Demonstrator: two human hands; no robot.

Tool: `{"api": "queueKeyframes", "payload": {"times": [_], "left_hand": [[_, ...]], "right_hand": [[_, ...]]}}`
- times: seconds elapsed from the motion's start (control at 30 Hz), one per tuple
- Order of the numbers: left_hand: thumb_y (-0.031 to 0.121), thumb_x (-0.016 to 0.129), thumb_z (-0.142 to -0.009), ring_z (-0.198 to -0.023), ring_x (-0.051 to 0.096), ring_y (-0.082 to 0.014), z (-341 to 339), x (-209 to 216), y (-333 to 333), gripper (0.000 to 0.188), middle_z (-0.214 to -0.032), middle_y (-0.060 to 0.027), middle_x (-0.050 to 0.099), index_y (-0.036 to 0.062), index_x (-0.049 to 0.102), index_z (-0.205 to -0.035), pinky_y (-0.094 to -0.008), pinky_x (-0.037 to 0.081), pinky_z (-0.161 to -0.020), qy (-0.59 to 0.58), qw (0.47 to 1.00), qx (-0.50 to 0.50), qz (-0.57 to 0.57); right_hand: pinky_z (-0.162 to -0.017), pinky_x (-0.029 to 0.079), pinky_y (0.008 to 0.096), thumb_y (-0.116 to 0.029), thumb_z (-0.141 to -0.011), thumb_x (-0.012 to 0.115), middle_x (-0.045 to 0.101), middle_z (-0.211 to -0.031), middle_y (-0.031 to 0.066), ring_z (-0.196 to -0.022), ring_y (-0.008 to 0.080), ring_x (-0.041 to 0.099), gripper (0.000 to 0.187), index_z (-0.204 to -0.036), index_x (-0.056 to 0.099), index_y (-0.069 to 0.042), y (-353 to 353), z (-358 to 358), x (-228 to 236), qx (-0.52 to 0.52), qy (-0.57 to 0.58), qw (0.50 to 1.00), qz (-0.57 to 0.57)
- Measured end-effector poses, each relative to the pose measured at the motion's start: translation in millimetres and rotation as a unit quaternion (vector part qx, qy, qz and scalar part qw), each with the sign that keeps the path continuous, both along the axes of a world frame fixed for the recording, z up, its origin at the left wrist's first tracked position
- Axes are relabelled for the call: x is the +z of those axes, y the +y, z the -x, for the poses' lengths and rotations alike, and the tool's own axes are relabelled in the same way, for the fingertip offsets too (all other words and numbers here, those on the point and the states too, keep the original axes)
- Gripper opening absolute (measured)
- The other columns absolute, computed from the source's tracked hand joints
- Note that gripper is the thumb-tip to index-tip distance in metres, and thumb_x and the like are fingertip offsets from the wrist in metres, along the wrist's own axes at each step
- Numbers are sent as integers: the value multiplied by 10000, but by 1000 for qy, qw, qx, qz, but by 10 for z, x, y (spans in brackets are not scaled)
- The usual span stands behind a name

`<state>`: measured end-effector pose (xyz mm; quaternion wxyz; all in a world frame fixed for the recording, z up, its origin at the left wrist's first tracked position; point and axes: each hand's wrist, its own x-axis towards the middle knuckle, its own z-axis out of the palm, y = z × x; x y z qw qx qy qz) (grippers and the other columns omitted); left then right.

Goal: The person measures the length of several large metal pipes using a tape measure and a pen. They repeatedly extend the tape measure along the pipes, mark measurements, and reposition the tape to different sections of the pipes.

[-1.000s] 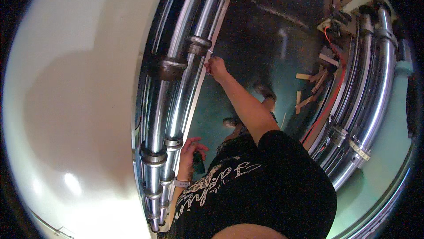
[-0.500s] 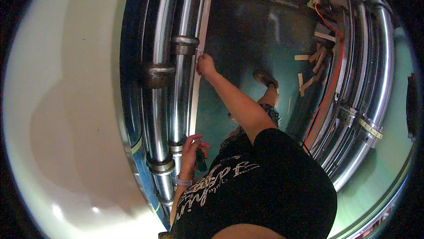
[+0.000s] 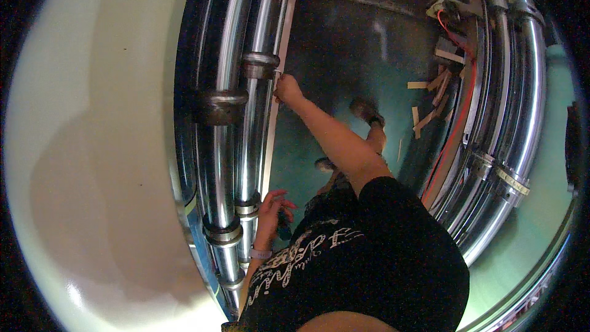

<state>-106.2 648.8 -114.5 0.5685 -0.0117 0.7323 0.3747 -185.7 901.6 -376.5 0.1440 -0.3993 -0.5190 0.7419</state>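
Observation:
My right hand (image 3: 287, 89) reaches far ahead to the inner shiny metal rod (image 3: 249, 135) on the left. Its fingers are closed beside the rod, just below a dark collar (image 3: 260, 65). A small pale sliver (image 3: 278, 73) shows at the fingertips; what the hand grips is too small to make out. Nearer my body, my left hand (image 3: 272, 210) hovers by the lower metal collar (image 3: 247, 207), its fingers loosely bent and apart, slightly blurred. A band (image 3: 261, 253) circles that wrist. Beneath its palm is a dark patch I cannot identify.
A second thick rod (image 3: 225, 166) runs alongside, next to a large pale panel (image 3: 104, 148). On the right stand more shiny rods (image 3: 522, 105), an orange cable (image 3: 474, 86) and loose wooden strips (image 3: 440, 89) on the dark green floor (image 3: 344, 43).
My right hand stays by the dark collar, with a slight shift in its pose. My left hand has moved a little to the right. The whole view has shifted slightly.

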Motion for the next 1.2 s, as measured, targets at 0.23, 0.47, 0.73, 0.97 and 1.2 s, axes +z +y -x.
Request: {"api": "queueKeyframes", "payload": {"times": [0.23, 0.47, 0.73, 0.97, 1.2], "left_hand": [[120, 395, -872, -518, 523, -150, -3, 5, -33, 230, -763, -120, 599, 41, 419, -1086, -246, 412, -469, 24, 998, -24, -58], [98, 390, -866, -521, 530, -158, 62, -10, -206, 229, -773, -137, 606, 67, 413, -1092, -271, 444, -487, 54, 998, 8, -25], [77, 378, -868, -481, 527, -173, 126, 67, -313, 265, -775, -153, 601, 63, 348, -1132, -278, 439, -472, 112, 988, -51, -88], [101, 394, -873, -488, 532, -173, -150, 20, -740, 249, -768, -148, 605, 60, 378, -1118, -270, 423, -466, 89, 993, 71, -33], [99, 389, -869, -519, 544, -174, -281, -29, -728, 248, -783, -156, 607, 49, 387, -1112, -269, 426, -482, 71, 993, 71, -69]], "right_hand": [[-483, 402, 336, -134, -852, 408, 518, -664, 107, -561, 204, 521, 150, -825, 483, -7, -171, 137, 135, -251, -104, 961, -49], [-452, 346, 304, -185, -880, 395, 458, -617, 44, -512, 159, 430, 188, -768, 462, -51, -211, 360, -25, -405, 24, 911, 69], [-712, 393, 303, -229, -902, 381, 552, -875, 119, -754, 206, 487, 266, -1001, 497, -11, -366, 609, -189, -472, 127, 872, 6], [-547, 426, 317, -155, -869, 430, 564, -813, 44, -635, 158, 523, 186, -1004, 523, -68, -74, 37, -58, -104, 36, 989, 98], [-515, 481, 301, 52, -746, 492, 556, -783, 58, -594, 183, 566, 271, -1004, 501, -33, 380, -54, -19, -81, 177, 970, 147]]}}
